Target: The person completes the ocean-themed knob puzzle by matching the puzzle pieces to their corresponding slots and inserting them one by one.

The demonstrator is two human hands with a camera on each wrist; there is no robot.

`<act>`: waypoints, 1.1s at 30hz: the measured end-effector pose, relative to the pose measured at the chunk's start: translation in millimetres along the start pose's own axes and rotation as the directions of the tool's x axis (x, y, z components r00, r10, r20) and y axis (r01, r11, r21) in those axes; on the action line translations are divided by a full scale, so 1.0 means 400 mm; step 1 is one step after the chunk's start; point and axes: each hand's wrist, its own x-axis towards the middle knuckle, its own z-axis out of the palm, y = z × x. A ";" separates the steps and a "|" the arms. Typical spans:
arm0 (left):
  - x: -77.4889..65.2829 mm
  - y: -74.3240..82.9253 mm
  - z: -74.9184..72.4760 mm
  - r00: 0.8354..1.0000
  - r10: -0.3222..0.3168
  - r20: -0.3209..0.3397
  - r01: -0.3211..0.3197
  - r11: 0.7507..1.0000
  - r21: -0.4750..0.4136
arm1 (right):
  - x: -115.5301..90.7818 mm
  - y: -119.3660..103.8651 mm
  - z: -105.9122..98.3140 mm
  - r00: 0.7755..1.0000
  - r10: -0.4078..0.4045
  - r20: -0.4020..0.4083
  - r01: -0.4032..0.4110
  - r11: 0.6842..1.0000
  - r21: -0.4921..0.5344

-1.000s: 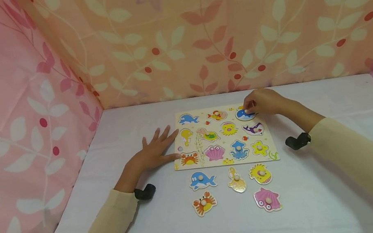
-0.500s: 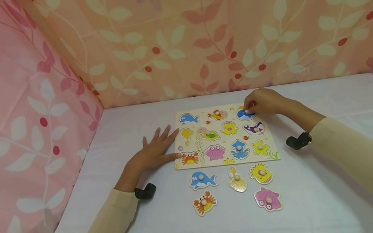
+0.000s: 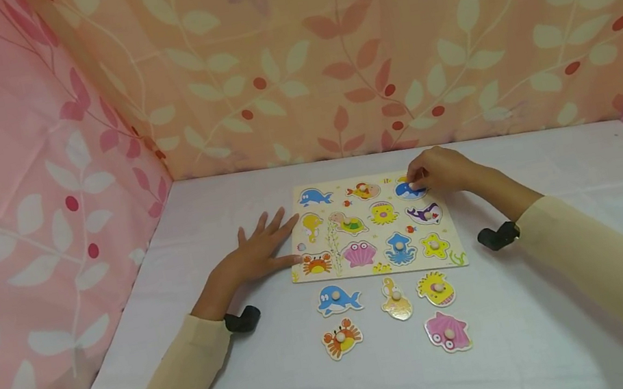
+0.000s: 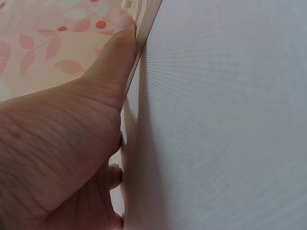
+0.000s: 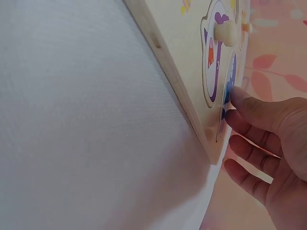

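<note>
A wooden sea-animal peg puzzle board (image 3: 384,270) lies on the white cloth. At its far right corner my right hand (image 3: 446,170) pinches a blue puzzle piece (image 3: 405,191), its fingers covering part of it and its knob. In the right wrist view this blue piece (image 5: 230,72) sits in the board beside a purple whale piece (image 5: 209,76) with a knob. My left hand (image 3: 254,257) lies with spread fingers against the board's left edge. The left wrist view has the thumb (image 4: 112,55) resting along that edge.
In front of the board lie loose knobbed pieces: a blue whale (image 3: 338,300), a crab (image 3: 341,340), a seahorse (image 3: 395,300), a yellow octopus-like piece (image 3: 435,290) and a pink shell (image 3: 447,333). Squid (image 3: 400,255) and starfish (image 3: 436,254) pieces sit in the board. Patterned curtains (image 3: 262,57) stand behind.
The blue piece under my right fingers has shifted very slightly to the right and looks flatter against the board. Both hands stay almost still.
</note>
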 end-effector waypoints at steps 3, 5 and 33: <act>0.001 -0.001 0.002 1.000 -0.001 -0.001 0.001 1.000 -0.001 | -0.002 -0.001 0.001 1.000 0.002 0.000 -0.002 1.000 0.011; 0.002 -0.002 0.004 1.000 0.001 -0.001 -0.001 1.000 0.000 | -0.005 0.000 0.002 1.000 0.017 -0.001 -0.016 1.000 0.020; -0.002 -0.002 0.001 1.000 0.010 -0.008 -0.010 1.000 -0.007 | -0.095 -0.027 -0.027 0.990 -0.020 -0.139 0.015 0.999 -0.037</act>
